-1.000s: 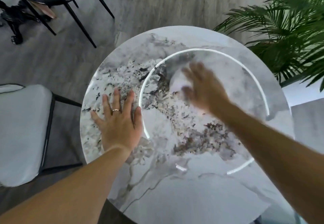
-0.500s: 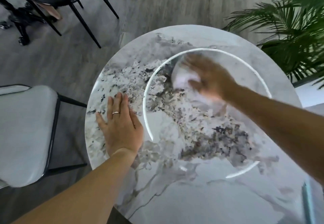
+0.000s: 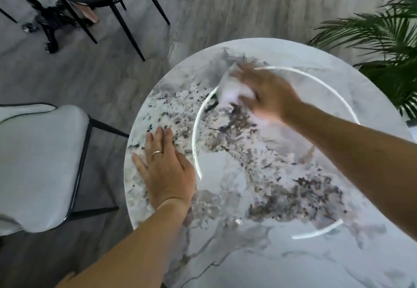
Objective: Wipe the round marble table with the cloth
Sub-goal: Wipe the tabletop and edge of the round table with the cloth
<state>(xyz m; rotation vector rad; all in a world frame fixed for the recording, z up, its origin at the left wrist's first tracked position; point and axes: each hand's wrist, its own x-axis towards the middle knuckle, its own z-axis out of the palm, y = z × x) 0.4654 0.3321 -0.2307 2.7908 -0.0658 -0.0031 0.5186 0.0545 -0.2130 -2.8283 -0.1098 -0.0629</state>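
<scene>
**Two hands, one working: wiping the far half of the tabletop**

Nearest the person, the left hand [image 3: 168, 170] lies flat on the round marble table [image 3: 259, 254] close to its left edge, fingers straight and nearly together, holding nothing. It appears to serve as a brace; keep it planted. Farther out, the right hand [image 3: 268, 95] presses the white cloth [image 3: 230, 89] onto the marble toward the far rim. Blur hides its finger spacing, but the fingers lie over the bunched cloth. Recommended: overlap each pass, carry strokes fully to the rim, and keep the palm's weight on the cloth so it does not skid.
</scene>
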